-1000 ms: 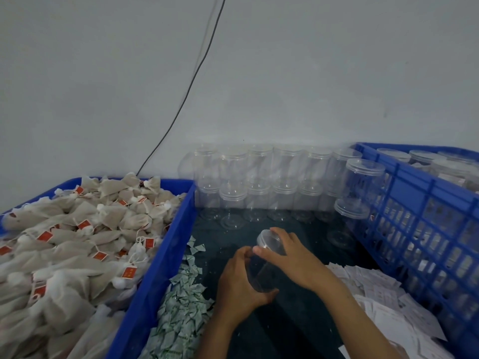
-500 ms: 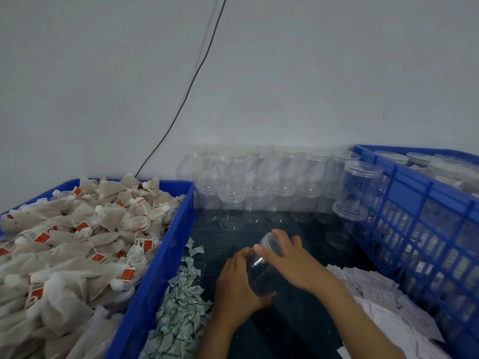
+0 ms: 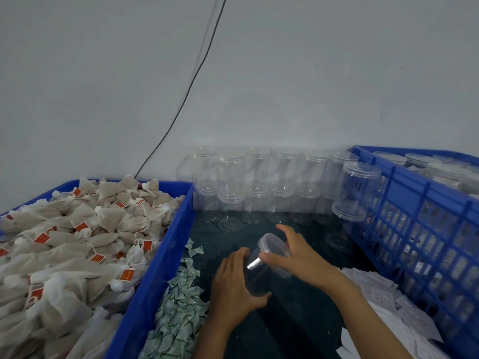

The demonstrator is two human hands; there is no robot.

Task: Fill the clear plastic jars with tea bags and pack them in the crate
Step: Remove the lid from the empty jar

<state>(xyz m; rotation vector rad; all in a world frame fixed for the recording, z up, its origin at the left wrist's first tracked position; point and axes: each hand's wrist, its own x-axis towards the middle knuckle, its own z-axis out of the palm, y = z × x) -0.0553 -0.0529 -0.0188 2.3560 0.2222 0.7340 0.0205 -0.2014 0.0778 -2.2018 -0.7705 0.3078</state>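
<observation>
Left of your grip: loose heap of small green-and-white paper packets (image 3: 178, 309) on dark teal table surface (image 3: 293, 330). Right of your grip: pile of white printed paper slips (image 3: 383, 304), spread flat. Far beyond your grip: plain grey wall (image 3: 311, 73), thin black cable (image 3: 186, 94) running down it diagonally.

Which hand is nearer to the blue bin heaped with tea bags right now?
Left. The left hand, gripping the clear jar body, sits closer to the tea bag bin; the right hand, on the lid end, is on the far side.
</observation>
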